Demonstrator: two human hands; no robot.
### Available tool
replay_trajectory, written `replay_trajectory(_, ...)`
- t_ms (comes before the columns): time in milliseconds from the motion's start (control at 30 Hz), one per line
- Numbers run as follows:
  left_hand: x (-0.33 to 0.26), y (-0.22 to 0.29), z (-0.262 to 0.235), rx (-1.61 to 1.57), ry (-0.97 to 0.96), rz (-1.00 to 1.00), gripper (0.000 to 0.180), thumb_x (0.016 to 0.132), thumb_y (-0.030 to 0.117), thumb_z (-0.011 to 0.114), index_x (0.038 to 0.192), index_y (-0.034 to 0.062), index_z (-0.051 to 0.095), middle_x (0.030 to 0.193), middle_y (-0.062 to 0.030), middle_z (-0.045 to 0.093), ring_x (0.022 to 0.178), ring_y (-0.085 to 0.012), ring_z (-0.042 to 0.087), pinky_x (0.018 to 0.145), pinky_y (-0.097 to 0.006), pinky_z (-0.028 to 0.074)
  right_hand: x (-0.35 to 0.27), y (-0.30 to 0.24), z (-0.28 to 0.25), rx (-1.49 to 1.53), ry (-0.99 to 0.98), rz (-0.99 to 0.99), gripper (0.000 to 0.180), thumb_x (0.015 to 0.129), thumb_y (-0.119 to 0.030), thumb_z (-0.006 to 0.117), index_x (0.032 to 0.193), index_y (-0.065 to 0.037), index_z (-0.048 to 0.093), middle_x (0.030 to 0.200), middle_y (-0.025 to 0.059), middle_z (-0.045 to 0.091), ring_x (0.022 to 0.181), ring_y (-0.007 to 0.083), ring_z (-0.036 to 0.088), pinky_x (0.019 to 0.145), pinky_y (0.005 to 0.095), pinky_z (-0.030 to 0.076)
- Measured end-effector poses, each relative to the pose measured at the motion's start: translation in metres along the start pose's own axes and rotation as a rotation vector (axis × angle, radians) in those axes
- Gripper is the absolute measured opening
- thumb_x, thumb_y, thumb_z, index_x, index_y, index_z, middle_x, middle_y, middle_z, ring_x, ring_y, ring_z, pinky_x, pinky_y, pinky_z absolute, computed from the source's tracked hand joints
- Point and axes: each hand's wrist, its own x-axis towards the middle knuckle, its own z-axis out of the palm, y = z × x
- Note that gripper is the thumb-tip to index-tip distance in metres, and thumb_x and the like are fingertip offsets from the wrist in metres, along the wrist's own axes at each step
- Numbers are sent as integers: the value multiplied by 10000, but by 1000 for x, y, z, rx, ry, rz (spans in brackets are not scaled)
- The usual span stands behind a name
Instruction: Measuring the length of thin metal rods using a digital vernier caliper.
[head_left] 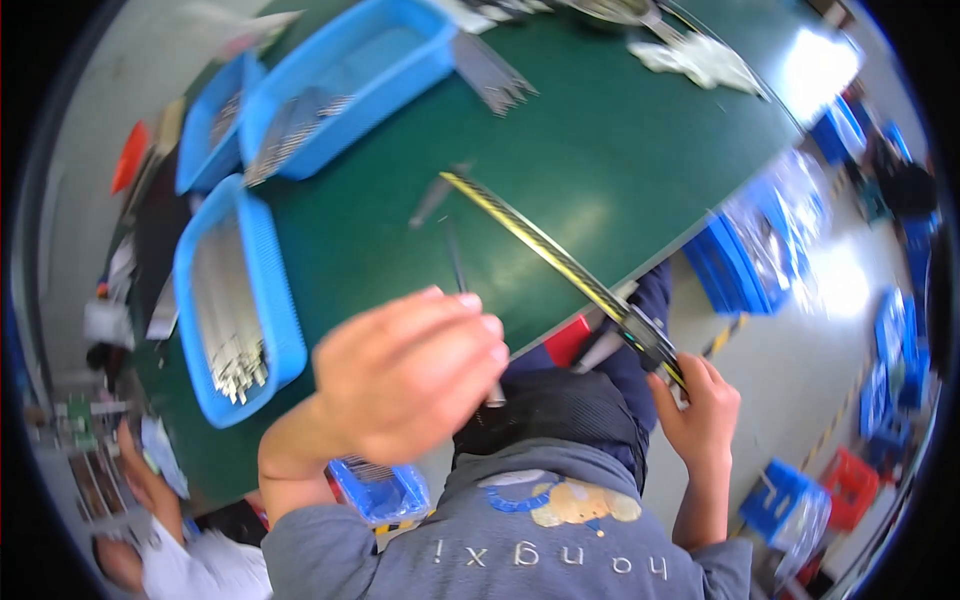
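My left hand (415, 372), closed and slightly blurred, grips a thin grey metal strip (455, 255) that sticks out past the fingertips over the green table. A short metal end also shows below the fingers. My right hand (697, 408) is wrapped round the slider end of a digital caliper (545, 245). The caliper's long yellow-and-black beam slants up and left across the table edge. Its grey jaws (603, 350) point down toward my lap. Near the beam's far tip lies a small grey metal piece (430, 202), too blurred to name.
Blue plastic baskets (290, 290) holding metal strips stand along the left of the green table (600, 160). More strips (492, 75) lie beside the upper basket. A white cloth or glove (695, 62) rests at the far right. Blue crates (728, 265) stand right of the table; a person (200, 560) is at lower left.
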Motion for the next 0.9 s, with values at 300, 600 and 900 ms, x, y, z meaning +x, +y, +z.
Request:
replay_trajectory(300, -10, -151, -38, 397, 392, -194, 167, 765, -58, 649, 894, 48, 656, 928, -66, 638, 735, -227, 631, 641, -263, 510, 3, 8, 5, 30, 24, -70, 277, 735, -206, 743, 880, -21, 595, 695, 109, 589, 515, 236, 561, 481, 327, 431)
replay_trajectory(600, -87, -198, -51, 512, 181, -838, 253, 814, 55, 592, 1047, 119, 666, 986, -73, 654, 900, -277, 633, 776, -359, 502, 5, 14, 7, 24, 17, -62, 282, 740, -198, 737, 885, -7, 589, 696, 102, 577, 493, 212, 537, 467, 305, 414)
replay_trajectory(900, -152, -203, -95, 446, -544, -1600, 363, 697, 229, 696, 985, 9, 683, 990, -194, 670, 981, -294, 643, 835, -345, 492, 3, 19, 8, 26, 10, -52, 289, 755, -199, 732, 909, 4, 597, 668, 92, 551, 476, 193, 486, 461, 297, 382)
